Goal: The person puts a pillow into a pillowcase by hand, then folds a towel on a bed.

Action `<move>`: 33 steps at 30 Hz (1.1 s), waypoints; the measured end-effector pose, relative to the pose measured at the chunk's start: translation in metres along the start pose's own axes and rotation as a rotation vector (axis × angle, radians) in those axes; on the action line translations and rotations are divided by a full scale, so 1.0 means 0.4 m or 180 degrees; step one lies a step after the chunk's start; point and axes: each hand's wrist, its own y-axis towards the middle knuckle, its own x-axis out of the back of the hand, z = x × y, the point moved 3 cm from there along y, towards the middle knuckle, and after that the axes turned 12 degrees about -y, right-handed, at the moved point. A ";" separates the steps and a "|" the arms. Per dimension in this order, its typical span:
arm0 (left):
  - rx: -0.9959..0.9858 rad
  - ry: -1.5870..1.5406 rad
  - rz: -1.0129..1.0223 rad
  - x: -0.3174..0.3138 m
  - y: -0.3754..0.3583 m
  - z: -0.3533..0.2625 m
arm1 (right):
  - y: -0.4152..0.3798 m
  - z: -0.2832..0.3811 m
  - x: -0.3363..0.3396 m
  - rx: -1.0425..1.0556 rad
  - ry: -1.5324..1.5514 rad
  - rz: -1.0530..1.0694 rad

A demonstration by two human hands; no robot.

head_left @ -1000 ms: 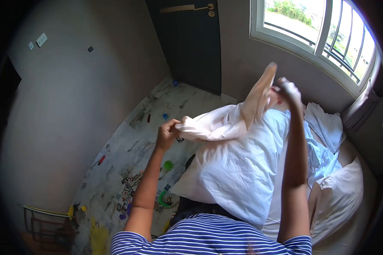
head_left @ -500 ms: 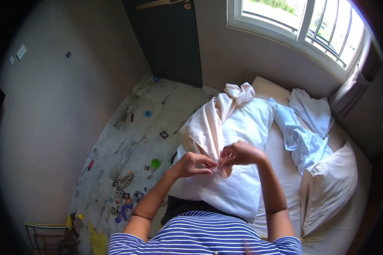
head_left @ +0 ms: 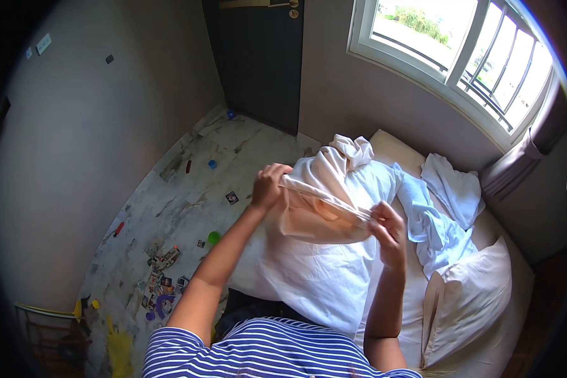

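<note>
I hold a cream pillowcase [head_left: 312, 217] stretched between both hands above a white pillow [head_left: 324, 277] on the bed. My left hand [head_left: 269, 184] grips one end of the pillowcase's edge, raised near a bunched part of the fabric [head_left: 349, 148]. My right hand [head_left: 387, 230] grips the other end, lower and to the right. The cloth sags in a pouch between them.
A light blue sheet [head_left: 431, 217] and a white cloth [head_left: 450, 186] lie crumpled on the mattress. Another pillow [head_left: 469, 296] rests at the right. The marble floor [head_left: 189, 208] at left is strewn with small toys and cards. A dark door [head_left: 258, 57] and a barred window [head_left: 466, 57] stand ahead.
My hands were close together pinching the cloth; now they have moved apart, left hand up and left, right hand to the right, pulling the pillowcase's edge taut.
</note>
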 end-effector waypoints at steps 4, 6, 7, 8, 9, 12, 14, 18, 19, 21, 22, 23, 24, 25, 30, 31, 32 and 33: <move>0.0900 0.0156 0.0224 0.044 -0.013 0.204 | -0.020 0.012 0.094 -0.0041 0.0350 -0.0340; 0.1457 -0.0007 0.0186 0.038 -0.026 0.261 | -0.028 -0.007 0.128 -0.0158 0.0235 -0.0611; 0.1593 -0.0179 -0.0006 0.032 -0.034 0.280 | -0.030 -0.018 0.139 -0.0265 0.0097 -0.0655; 0.1723 -0.0353 -0.0206 0.028 -0.039 0.301 | -0.020 -0.029 0.131 -0.0280 -0.0271 -0.0495; 0.2615 -0.1195 -0.0250 0.024 -0.032 0.315 | 0.006 -0.045 0.120 -0.0277 -0.0642 -0.0332; 0.4692 -0.3838 -0.0015 -0.020 0.010 0.439 | 0.150 -0.230 0.115 -0.0484 -0.3175 0.1290; 0.4663 -0.4200 -0.0484 0.025 0.110 0.537 | 0.295 -0.383 0.185 -0.1030 -0.4200 0.1738; 0.2402 -0.4164 -0.1492 0.267 0.412 0.359 | 0.529 -0.101 0.238 0.0313 -0.4344 -0.1398; 0.2024 -0.3828 -0.1901 0.343 0.449 0.262 | 0.528 0.005 0.208 0.0679 -0.3928 -0.1831; 0.0952 -0.3608 -0.2246 0.457 0.469 0.170 | 0.490 0.129 0.152 0.1521 -0.3112 -0.2479; 0.0501 -0.3451 -0.2580 0.488 0.434 0.111 | 0.472 0.121 0.128 0.2022 -0.2783 -0.2698; 0.0430 -0.1825 -0.2087 0.512 0.379 0.080 | 0.455 0.099 0.112 0.2510 -0.2440 -0.2915; 0.0347 -0.0227 -0.1520 0.521 0.314 0.053 | 0.457 0.043 0.096 0.2085 -0.3040 -0.2541; 0.0301 0.0601 -0.1095 0.494 0.252 0.036 | 0.459 -0.037 0.083 0.1634 -0.3610 -0.2135; 0.1377 0.1004 0.0513 0.404 -0.089 0.203 | 0.418 -0.377 0.118 -0.0328 -0.3570 -0.0484; 0.1546 0.0965 0.0688 0.394 -0.135 0.227 | 0.410 -0.381 0.100 -0.0392 -0.3547 -0.0563; 0.1587 0.0763 0.1258 0.387 -0.165 0.263 | 0.407 -0.388 0.087 -0.0049 -0.3564 -0.0754; 0.1629 0.0561 0.1838 0.392 -0.190 0.276 | 0.411 -0.410 0.077 -0.0285 -0.2830 -0.0561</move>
